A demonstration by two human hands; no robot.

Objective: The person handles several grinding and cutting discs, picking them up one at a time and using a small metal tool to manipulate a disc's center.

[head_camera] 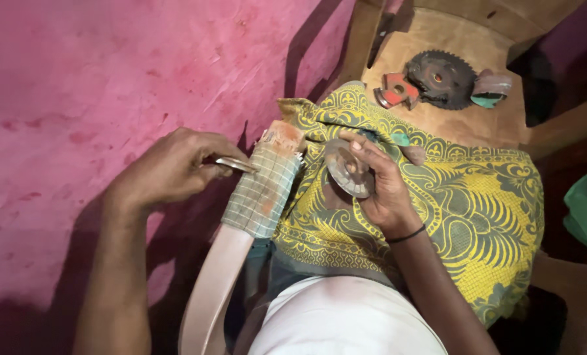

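Nearest the camera, the person's white garment (346, 319) is filling the bottom of the view, and both forearms are reaching forward from either side of it. The left hand (168, 172) is curling its fingers around a thin metal blade-like piece (235, 164), pinching it so that its bright tip is pointing toward the right hand and touching the edge of a checked cloth wrap (262, 190). That wrap is covering the upper part of a pale pink strap-like bar (211, 289), which is running from below the left hand up between the two hands, with a frayed orange-stained end (281, 137) showing just beyond the left fingertips. The right hand (379, 187), wearing a thin black band (406, 234) at the wrist, is gripping a round grey metal disc (347, 169), holding it tilted on edge with the thumb across its face. Under and beyond the right hand, a yellow and green patterned cloth (477, 204) is lying over the lap. Farther past the right hand, on a wooden seat (464, 118), a dark toothed circular saw blade (441, 79) is lying flat, with a red metal piece (396, 91) touching its near-left side and a small greenish object (491, 89) at its other side. A pink wall (96, 79) is standing beyond the left hand.
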